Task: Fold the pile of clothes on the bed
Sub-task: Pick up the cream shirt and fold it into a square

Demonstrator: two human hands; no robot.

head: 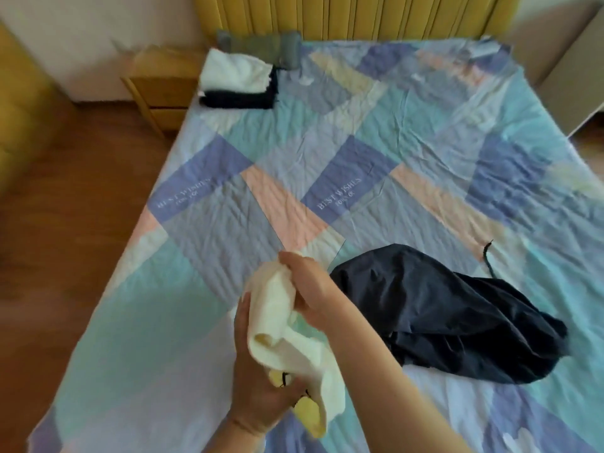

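Clearly soft and light, the cream garment (287,325) hangs bunched between both hands, left hand (261,390) gripping below, right hand (307,286) pinching its top; best held by edges. A dark garment (457,308) lies just right.

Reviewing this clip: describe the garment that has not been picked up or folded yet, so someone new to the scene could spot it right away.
Start at the patchwork bed sheet and look at its near right part, just right of the hands. The dark navy garment lies there crumpled in a loose heap, with a thin dark cord trailing from its far edge. Unlike the folded stack by the headboard, it is unfolded and lies alone.
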